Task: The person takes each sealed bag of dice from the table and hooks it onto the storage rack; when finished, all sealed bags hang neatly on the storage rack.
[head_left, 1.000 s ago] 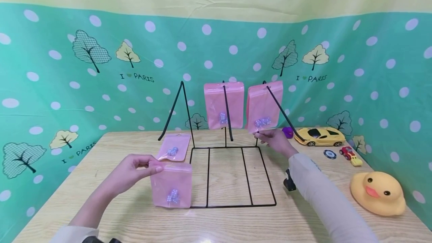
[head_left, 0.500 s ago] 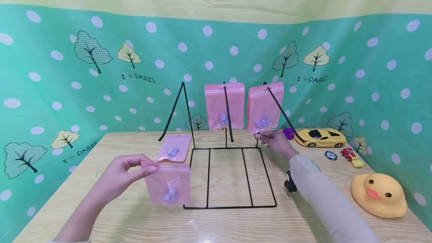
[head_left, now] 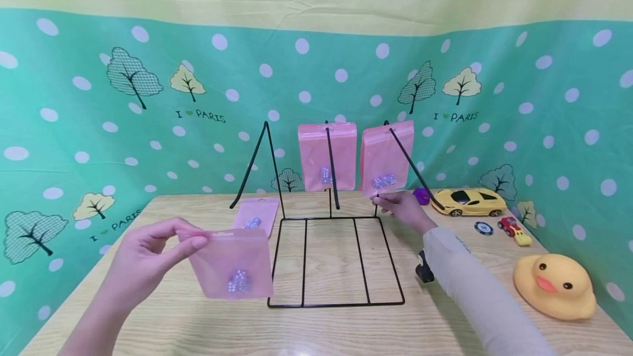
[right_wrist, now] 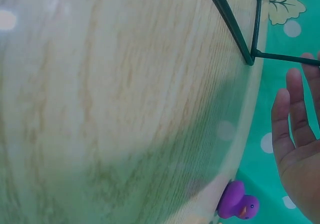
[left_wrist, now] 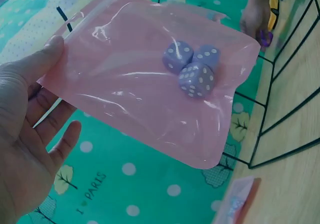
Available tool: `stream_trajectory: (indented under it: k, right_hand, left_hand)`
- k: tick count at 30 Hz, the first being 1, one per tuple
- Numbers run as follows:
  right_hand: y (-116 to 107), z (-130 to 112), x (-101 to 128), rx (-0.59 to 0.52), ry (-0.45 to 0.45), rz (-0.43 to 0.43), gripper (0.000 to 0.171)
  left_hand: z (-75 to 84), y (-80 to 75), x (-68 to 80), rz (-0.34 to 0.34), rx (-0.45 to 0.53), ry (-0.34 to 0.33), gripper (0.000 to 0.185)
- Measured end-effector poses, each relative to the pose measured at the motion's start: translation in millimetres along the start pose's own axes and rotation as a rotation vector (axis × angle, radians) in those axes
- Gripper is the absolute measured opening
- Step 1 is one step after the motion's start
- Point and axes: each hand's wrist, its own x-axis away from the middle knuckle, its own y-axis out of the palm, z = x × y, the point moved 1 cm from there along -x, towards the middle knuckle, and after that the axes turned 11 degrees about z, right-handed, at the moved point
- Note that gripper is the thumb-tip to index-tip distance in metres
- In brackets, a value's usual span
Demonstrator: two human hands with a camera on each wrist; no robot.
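Observation:
My left hand [head_left: 143, 262] pinches a pink zip pouch [head_left: 225, 268] by its top corner, thumb in front. Several purple dice [left_wrist: 192, 69] show through the pouch's film in the left wrist view. The pouch is held above the table, just left of a black wire display rack [head_left: 336, 305]. At the rack's right rear upright, my right hand [head_left: 407, 210] grips the wire with its fingertips; in the right wrist view the other fingers [right_wrist: 296, 104] extend fairly straight. Pink pouches hang on the middle hook [head_left: 316, 153] and the right hook [head_left: 378, 161].
Another pink pouch [head_left: 257, 213] lies on the table behind the held one, beneath the bare left hook [head_left: 249, 163]. To the right are a yellow toy car [head_left: 470, 202], a poker chip [head_left: 483, 228], a red-and-yellow toy car [head_left: 514, 229], a yellow duck [head_left: 554, 284] and a purple duck [right_wrist: 235, 201].
My left hand has moved left with the pouch, lifting it off the rack's front corner and now partly covering the lying pouch. The right hand has stayed at the upright.

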Motion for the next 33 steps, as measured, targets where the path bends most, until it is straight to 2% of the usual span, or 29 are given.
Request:
stream_trajectory:
  k: [4,11,24,29,33]
  right_hand:
    - [1.1,-0.1,-0.5,-0.002,0.001,0.003,0.032]
    - [0.7,1.3,-0.7,-0.003,0.012,-0.008,0.035]
    - [2.2,0.5,-0.6,0.017,-0.021,-0.003,0.035]
    - [1.1,1.0,-0.5,0.017,-0.018,0.000,0.035]
    - [1.3,2.3,-1.0,0.038,-0.025,0.006,0.035]
  left_hand:
    - [6.5,0.7,-3.7,-0.004,0.110,0.038,0.026]
    - [20.3,4.8,-10.1,-0.010,0.186,0.069,0.016]
    - [29.8,14.5,-16.9,0.079,0.172,0.006,0.021]
    - [33.6,18.8,-19.7,0.129,0.152,-0.043,0.017]
    - [34.2,22.1,-22.8,0.140,0.139,-0.097,0.015]
